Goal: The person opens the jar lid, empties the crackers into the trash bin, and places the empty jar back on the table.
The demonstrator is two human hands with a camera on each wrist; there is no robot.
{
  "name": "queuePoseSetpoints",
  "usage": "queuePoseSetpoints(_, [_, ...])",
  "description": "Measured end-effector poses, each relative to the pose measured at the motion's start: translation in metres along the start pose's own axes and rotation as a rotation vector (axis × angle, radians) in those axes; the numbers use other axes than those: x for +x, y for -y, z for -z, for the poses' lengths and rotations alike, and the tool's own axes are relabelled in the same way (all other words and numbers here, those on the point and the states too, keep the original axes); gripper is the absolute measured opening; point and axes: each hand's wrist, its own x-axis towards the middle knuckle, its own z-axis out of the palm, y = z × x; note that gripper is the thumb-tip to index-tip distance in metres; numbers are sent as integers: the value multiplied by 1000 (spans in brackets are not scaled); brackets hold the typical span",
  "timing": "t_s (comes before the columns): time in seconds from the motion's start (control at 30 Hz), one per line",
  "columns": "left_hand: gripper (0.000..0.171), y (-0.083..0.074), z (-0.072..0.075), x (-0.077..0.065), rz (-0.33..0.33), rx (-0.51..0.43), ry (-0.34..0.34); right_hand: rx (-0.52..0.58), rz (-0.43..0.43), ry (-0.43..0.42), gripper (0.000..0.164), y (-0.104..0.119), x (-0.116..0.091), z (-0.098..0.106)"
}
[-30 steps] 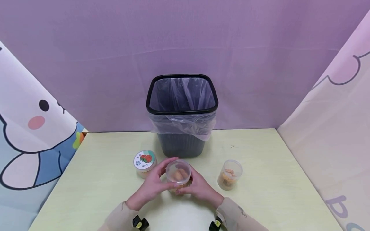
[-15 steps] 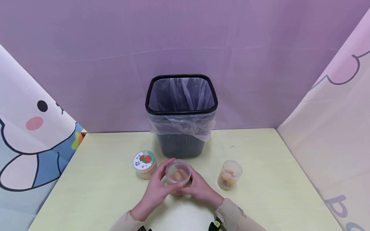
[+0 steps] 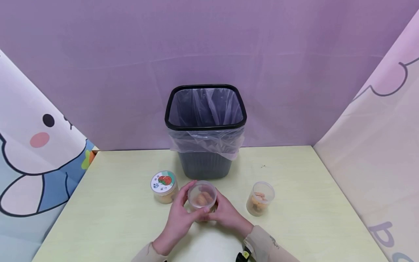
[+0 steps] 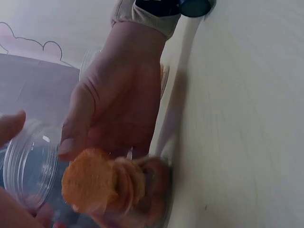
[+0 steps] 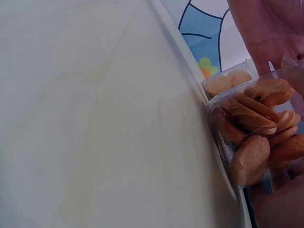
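A clear plastic jar [image 3: 202,193] stands upright on the table between both hands, with round brown cookies [image 4: 90,183] inside. Its threaded rim [image 4: 28,166] shows in the left wrist view, with no lid on it. My left hand [image 3: 179,215] grips the jar from the left, its thumb across the front and its fingers round the far side. From the right, my right hand [image 3: 228,214] holds the lower wall, its thumb at the front. The right wrist view shows the cookies [image 5: 251,159] pressed against the clear wall.
Left of the hands is a similar jar [image 3: 163,187] with a printed fruit lid. To the right stands another clear, lidless jar [image 3: 260,198] with orange-brown pieces. Behind them, a dark trash bin [image 3: 206,163] with a clear bag stands before a purple cloth backdrop [image 3: 131,91].
My left wrist and forearm have shifted to the right, and the left thumb has slid right across the jar's front. The jar and my right hand stay nearly in place.
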Motion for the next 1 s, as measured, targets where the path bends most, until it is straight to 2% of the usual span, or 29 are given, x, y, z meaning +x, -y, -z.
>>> queuePoseSetpoints(0.1, [83, -1, 6, 3, -1, 10, 45, 12, 7, 6, 91, 1, 0, 0])
queuePoseSetpoints(0.23, [82, -2, 17, 12, 21, -8, 142, -1, 15, 4, 93, 1, 0, 0])
queuePoseSetpoints(0.43, [75, 4, 32, 27, -9, -49, 301, -26, 20, 1, 96, -1, 0, 1])
queuePoseSetpoints(0.73, [77, 15, 42, 44, -10, -91, 533, -16, 0, -1, 99, 1, -3, -1])
queuePoseSetpoints(1.0, [84, 18, 45, 56, -60, -99, 637, -18, 21, 13, 105, -1, -1, 1])
